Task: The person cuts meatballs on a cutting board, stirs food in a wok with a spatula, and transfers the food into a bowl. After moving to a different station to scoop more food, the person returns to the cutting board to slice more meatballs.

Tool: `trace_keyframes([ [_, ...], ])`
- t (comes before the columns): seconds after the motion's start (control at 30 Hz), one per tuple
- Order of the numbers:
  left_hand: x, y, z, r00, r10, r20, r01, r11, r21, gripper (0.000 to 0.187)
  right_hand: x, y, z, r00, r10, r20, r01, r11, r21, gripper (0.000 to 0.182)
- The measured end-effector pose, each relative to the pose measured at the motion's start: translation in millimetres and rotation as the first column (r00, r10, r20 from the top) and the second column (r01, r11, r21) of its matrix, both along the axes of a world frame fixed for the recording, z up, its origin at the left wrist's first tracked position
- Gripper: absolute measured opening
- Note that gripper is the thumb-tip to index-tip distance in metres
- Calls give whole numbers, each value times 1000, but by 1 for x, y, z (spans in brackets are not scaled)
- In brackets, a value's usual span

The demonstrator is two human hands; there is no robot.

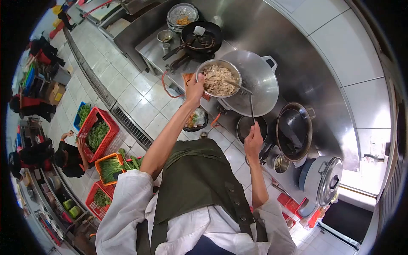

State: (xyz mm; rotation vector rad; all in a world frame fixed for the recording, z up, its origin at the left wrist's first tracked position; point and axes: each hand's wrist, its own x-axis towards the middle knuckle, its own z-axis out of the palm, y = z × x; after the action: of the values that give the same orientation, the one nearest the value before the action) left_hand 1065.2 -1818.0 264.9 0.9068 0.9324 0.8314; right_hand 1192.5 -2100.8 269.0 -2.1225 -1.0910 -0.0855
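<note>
We stand at a steel counter (151, 46), which carries the wide silver pan (262, 76); all positions below refer to this pan. The red crate (106, 142), filled with leafy greens, sits on the floor well to the left of the pan, with a co-worker (70, 159) beside it. The lidded pot (311, 172) stands to the right of the pan and nearer to us. The dark brown-rimmed pan (293, 111) is tilted, just to the right of the silver pan. The black wok (212, 46) rests beyond the silver pan and to its left.

The metal bowl (219, 62) is located at the silver pan's left side and overlaps its rim in our view; we cannot tell whether the two touch. The bowl contains pale cut food (216, 78) and is tipped slightly. The long-handled utensil (252, 108) crosses in front of the silver pan, its working end in the food.

Our hands are apart. The left hand (195, 88) is clamped on the bowl's left edge, thumb at the rim. The right hand (254, 139), nearer to us than the silver pan, is closed around the utensil's handle.
</note>
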Motion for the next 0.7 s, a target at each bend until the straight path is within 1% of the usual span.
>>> trace_keyframes([
  [0.03, 9, 1, -4, 999, 21, 36, -22, 999, 26, 40, 7, 0, -3, 1000, 10, 26, -10, 1000, 12, 30],
  [0.1, 21, 0, -13, 993, 58, 100, -65, 996, 68, 39, 17, 1, 2, 998, -6, -66, 4, 1000, -19, 30],
  [0.13, 17, 3, -17, 997, -58, 59, 56, 998, 38, 39, 24, 1, 5, 994, -14, -108, 10, 999, -34, 30],
  [0.23, 13, -3, 3, 1000, -27, 6, 28, 996, -81, 39, 36, 13, 39, 903, -193, -383, 120, 971, -205, 32],
  [0.27, 9, -2, -3, 999, 23, -31, -25, 998, -57, 36, 46, 15, 30, 944, -157, -290, 124, 984, -128, 33],
  [0.33, -10, 4, -31, 989, 141, 34, -139, 988, -69, 36, 74, 15, -5, 992, -84, -92, 88, 996, 34, 34],
  [0.37, -21, 7, -38, 977, 203, 64, -198, 977, -73, 36, 84, 14, -15, 982, -116, -151, 111, 993, -44, 34],
  [0.4, -36, 3, -32, 965, 254, 59, -247, 963, -111, 38, 95, 14, -21, 983, -130, -129, 98, 968, -231, 36],
  [0.43, -53, 1, -33, 957, 291, 16, -289, 955, -64, 38, 101, 14, -25, 985, -140, -101, 86, 907, -413, 39],
  [0.47, -71, -2, -35, 945, 327, -25, -328, 945, -18, 39, 102, 14, -30, 984, -149, -96, 86, 875, -476, 41],
  [0.5, -89, 0, -39, 929, 365, -59, -364, 931, 30, 39, 103, 16, -34, 984, -156, -84, 88, 842, -532, 42],
  [0.53, -112, 3, -51, 914, 399, -76, -397, 917, 42, 43, 104, 19, -37, 985, -162, -67, 93, 805, -587, 44],
  [0.63, -165, -3, -51, 825, 551, -125, -550, 834, 43, 42, 106, 14, -70, 980, -195, -47, 149, 866, -477, 44],
  [0.67, -190, 3, -74, 764, 611, -208, -621, 783, 19, 41, 105, 14, -72, 973, -217, -81, 140, 831, -539, 43],
  [0.7, -208, 3, -75, 758, 622, -197, -633, 774, 10, 40, 103, 15, -74, 964, -244, -110, 133, 793, -595, 42],
])
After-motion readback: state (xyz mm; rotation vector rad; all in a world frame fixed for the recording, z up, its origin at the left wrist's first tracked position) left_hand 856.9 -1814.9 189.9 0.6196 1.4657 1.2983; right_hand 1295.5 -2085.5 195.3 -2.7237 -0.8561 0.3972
